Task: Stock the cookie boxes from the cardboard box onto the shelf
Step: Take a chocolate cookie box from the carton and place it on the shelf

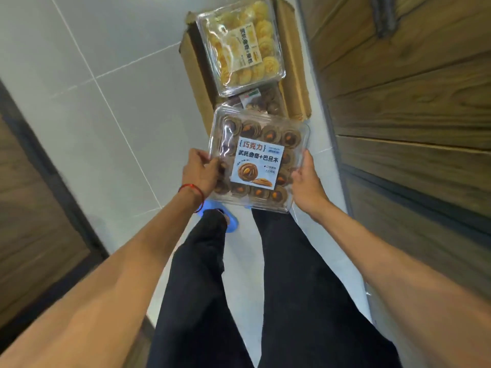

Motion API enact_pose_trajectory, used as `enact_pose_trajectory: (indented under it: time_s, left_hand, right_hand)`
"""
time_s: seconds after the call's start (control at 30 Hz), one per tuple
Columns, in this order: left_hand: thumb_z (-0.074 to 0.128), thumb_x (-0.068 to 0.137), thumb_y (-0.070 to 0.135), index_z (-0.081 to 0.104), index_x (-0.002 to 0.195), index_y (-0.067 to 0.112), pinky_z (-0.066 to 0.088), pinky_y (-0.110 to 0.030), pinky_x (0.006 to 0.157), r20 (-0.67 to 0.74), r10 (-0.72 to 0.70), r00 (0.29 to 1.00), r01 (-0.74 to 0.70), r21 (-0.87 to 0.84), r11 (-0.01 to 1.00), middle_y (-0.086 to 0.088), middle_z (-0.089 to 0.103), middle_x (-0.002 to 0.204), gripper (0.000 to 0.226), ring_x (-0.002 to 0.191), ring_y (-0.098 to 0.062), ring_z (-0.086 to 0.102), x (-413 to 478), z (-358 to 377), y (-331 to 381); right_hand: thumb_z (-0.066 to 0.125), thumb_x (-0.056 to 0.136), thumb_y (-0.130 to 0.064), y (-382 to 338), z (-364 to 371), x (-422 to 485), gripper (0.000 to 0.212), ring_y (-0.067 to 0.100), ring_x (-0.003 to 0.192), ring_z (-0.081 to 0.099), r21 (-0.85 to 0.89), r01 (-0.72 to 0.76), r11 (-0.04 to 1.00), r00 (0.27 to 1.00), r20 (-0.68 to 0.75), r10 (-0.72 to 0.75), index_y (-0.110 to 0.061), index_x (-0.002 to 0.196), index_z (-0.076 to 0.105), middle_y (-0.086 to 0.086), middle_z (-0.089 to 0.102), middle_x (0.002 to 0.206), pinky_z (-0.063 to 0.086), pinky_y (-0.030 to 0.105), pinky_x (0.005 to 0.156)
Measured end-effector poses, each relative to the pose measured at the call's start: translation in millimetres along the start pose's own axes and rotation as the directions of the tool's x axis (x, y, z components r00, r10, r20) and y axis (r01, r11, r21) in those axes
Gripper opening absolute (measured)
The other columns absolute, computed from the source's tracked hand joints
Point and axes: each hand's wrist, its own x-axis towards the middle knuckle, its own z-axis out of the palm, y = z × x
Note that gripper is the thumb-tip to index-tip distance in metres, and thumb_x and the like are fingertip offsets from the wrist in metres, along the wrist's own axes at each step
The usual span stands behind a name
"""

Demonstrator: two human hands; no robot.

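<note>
A clear plastic box of chocolate almond cookies (259, 158) with a white label is held level above the floor. My left hand (203, 171) grips its left edge and my right hand (305, 181) grips its right edge. Beyond it, an open cardboard box (295, 75) lies on the floor. A clear box of yellow cookies (240, 46) rests on top in the cardboard box. Another box of chocolate cookies (265, 102) shows partly beneath it.
Wooden shelf boards (411, 102) run along the right side. A dark-framed wooden unit (39, 208) stands at the left. Grey floor tiles (106, 102) lie between them. My legs in black trousers and a blue slipper (231, 221) are below the held box.
</note>
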Motion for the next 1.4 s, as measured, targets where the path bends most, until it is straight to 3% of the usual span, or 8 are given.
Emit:
enact_pose_trajectory:
  time_s: [0.37, 0.67, 0.83, 0.87, 0.97, 1.0, 1.3, 1.4]
  left_hand:
    - [0.055, 0.097, 0.028, 0.052, 0.12, 0.027, 0.048, -0.013, 0.053, -0.167, 0.073, 0.983, -0.129, -0.354, 0.926, -0.001, 0.07, 0.096, 0.023, 0.076, -0.013, 0.069, -152.1, -97.1, -87.6]
    - [0.053, 0.099, 0.028, 0.052, 0.13, 0.029, 0.055, -0.031, 0.078, -0.455, 0.107, 0.884, -0.317, -0.415, 0.853, -0.007, 0.069, 0.094, 0.031, 0.085, -0.019, 0.068, -268.2, -203.9, -151.3]
    - [0.053, 0.1, 0.026, 0.052, 0.129, 0.025, 0.052, -0.017, 0.065, -0.632, -0.017, 0.774, -0.336, -0.434, 0.836, 0.005, 0.062, 0.077, 0.03, 0.063, 0.003, 0.061, -321.6, -249.4, -166.9]
    - [0.053, 0.099, 0.027, 0.052, 0.129, 0.026, 0.056, -0.025, 0.074, -0.653, -0.048, 0.755, -0.331, -0.445, 0.832, 0.005, 0.065, 0.081, 0.03, 0.071, -0.002, 0.065, -329.4, -257.5, -168.8]
    - [0.052, 0.099, 0.032, 0.049, 0.127, 0.03, 0.057, -0.045, 0.085, -0.695, -0.15, 0.703, -0.302, -0.484, 0.821, 0.003, 0.07, 0.085, 0.029, 0.086, -0.022, 0.069, -350.6, -284.8, -175.6]
    - [0.052, 0.098, 0.032, 0.048, 0.126, 0.031, 0.056, -0.047, 0.085, -0.71, -0.183, 0.68, -0.3, -0.497, 0.814, 0.002, 0.071, 0.083, 0.028, 0.086, -0.023, 0.069, -357.7, -294.3, -176.9]
    - [0.05, 0.098, 0.03, 0.053, 0.127, 0.037, 0.052, -0.01, 0.07, -0.79, -0.456, 0.41, -0.35, -0.597, 0.722, 0.005, 0.072, 0.088, 0.029, 0.077, 0.001, 0.068, -403.6, -351.8, -193.9]
    - [0.051, 0.098, 0.031, 0.053, 0.129, 0.038, 0.045, -0.005, 0.064, -0.806, -0.509, 0.303, -0.344, -0.59, 0.73, 0.007, 0.071, 0.085, 0.031, 0.078, -0.002, 0.067, -415.9, -369.4, -205.1]
  right_hand:
    - [0.028, 0.109, -0.017, -40.2, 39.4, -156.8, 0.053, 0.013, 0.129, 0.059, 0.062, 0.265, 0.962, 0.959, 0.085, -0.27, -0.041, 0.156, 0.025, -0.002, 0.058, 0.145, 0.057, 0.037, 0.1]
    - [0.034, 0.11, -0.012, -77.7, 106.7, -292.8, 0.054, 0.001, 0.146, 0.028, -0.045, 0.6, 0.799, 0.796, 0.138, -0.59, -0.023, 0.162, 0.021, -0.008, 0.031, 0.162, 0.026, 0.031, 0.124]
    - [0.033, 0.111, -0.013, -121.0, 140.5, -342.5, 0.052, -0.012, 0.127, 0.038, -0.072, 0.709, 0.701, 0.687, 0.294, -0.664, -0.016, 0.162, 0.02, 0.006, 0.013, 0.154, 0.029, -0.004, 0.099]
    - [0.033, 0.111, -0.011, -129.5, 145.8, -350.7, 0.052, -0.023, 0.112, 0.044, -0.048, 0.726, 0.686, 0.659, 0.332, -0.675, -0.013, 0.161, 0.019, -0.01, 0.036, 0.115, 0.032, -0.007, 0.082]
    - [0.033, 0.112, -0.017, -158.2, 169.3, -365.6, 0.052, 0.008, 0.119, 0.05, -0.043, 0.783, 0.62, 0.575, 0.43, -0.696, -0.018, 0.162, 0.019, 0.022, 0.023, 0.142, 0.032, 0.022, 0.108]
    - [0.034, 0.111, -0.023, -167.9, 177.9, -368.9, 0.052, 0.007, 0.121, 0.056, -0.053, 0.809, 0.585, 0.536, 0.475, -0.698, -0.025, 0.162, 0.02, 0.005, 0.057, 0.14, 0.028, 0.018, 0.12]
    - [0.033, 0.11, -0.008, -251.0, 260.3, -408.4, 0.048, -0.016, 0.08, 0.062, 0.023, 0.894, 0.448, 0.294, 0.724, -0.624, -0.054, 0.125, 0.034, -0.018, 0.06, 0.095, 0.044, 0.004, 0.074]
    - [0.032, 0.111, -0.015, -265.6, 294.4, -424.6, 0.044, 0.001, 0.106, 0.069, 0.021, 0.907, 0.421, 0.255, 0.769, -0.586, -0.044, 0.144, 0.037, -0.006, 0.068, 0.117, 0.056, 0.023, 0.093]
